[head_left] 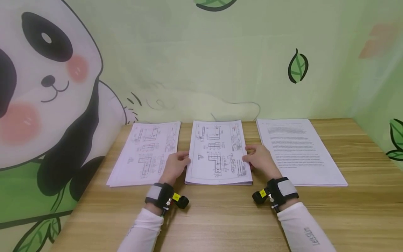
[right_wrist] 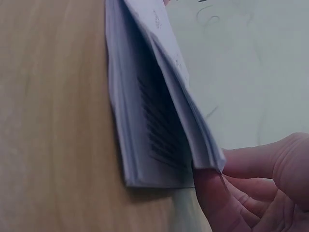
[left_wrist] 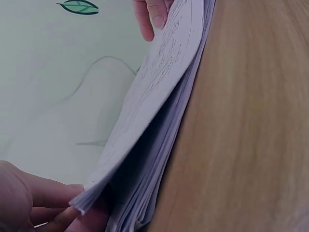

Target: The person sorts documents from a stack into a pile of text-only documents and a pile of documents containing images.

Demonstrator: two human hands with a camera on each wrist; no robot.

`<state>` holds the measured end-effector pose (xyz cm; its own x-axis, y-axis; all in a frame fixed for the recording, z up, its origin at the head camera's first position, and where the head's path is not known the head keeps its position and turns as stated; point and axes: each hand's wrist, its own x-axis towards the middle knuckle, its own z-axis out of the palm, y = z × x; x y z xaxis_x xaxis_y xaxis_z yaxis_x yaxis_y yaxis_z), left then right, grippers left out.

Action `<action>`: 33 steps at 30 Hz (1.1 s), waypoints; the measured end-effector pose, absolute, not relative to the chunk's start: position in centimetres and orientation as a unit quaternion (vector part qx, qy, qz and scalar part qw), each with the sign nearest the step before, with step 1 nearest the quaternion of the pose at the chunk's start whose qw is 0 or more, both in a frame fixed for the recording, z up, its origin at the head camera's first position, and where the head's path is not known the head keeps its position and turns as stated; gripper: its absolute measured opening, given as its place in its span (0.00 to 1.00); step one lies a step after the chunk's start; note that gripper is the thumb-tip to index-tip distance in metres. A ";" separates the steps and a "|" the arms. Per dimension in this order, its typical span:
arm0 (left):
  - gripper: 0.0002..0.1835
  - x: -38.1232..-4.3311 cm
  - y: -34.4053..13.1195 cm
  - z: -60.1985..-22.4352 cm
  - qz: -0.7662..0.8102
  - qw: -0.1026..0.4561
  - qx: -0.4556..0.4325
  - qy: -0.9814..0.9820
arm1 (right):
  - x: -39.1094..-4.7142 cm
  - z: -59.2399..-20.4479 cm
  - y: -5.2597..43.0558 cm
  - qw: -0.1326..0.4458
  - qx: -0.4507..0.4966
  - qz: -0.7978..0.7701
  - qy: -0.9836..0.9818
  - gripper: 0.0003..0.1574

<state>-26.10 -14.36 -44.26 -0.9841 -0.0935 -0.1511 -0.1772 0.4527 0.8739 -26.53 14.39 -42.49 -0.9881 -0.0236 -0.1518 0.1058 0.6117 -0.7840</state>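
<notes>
Middle stack (head_left: 204, 161): found between the two hands, lying on the desk (head_left: 220, 224); a line drawing is printed on its top page. Its near-side left edge is pinched by the left hand (head_left: 175, 166), thumb and fingers brought together on the upper sheets (left_wrist: 140, 106). The opposite edge is pinched in the same way by the right hand (head_left: 261, 160). At both hands the upper sheets are held raised, and a dark gap is seen between them and the lower pages (right_wrist: 126, 125); printed lines are visible inside the gap beside the right hand.

Left stack (head_left: 138, 147): placed just left of the left hand, a similar drawing printed on top. Right stack (head_left: 296, 150): placed just right of the right hand, covered with rows of text.

Below each hand a black strap (head_left: 280, 196) is worn, above a white sleeve (head_left: 303, 227). Beyond the hands, a green wall (head_left: 176, 63) is seen, with a panda (head_left: 59, 80) painted to the left.
</notes>
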 end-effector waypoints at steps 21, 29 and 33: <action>0.21 -25.7 -14.2 -43.2 0.534 0.053 -0.108 0.837 | -26.2 -42.9 14.2 0.039 0.008 -0.398 0.917 0.26; 0.25 -25.0 -15.6 -41.4 0.555 0.029 -0.075 0.828 | -25.7 -41.1 13.1 0.029 -0.001 -0.391 0.920 0.25; 0.26 -24.8 -16.6 -40.3 0.526 0.024 -0.073 0.847 | -25.2 -40.4 12.1 0.026 -0.021 -0.406 0.913 0.25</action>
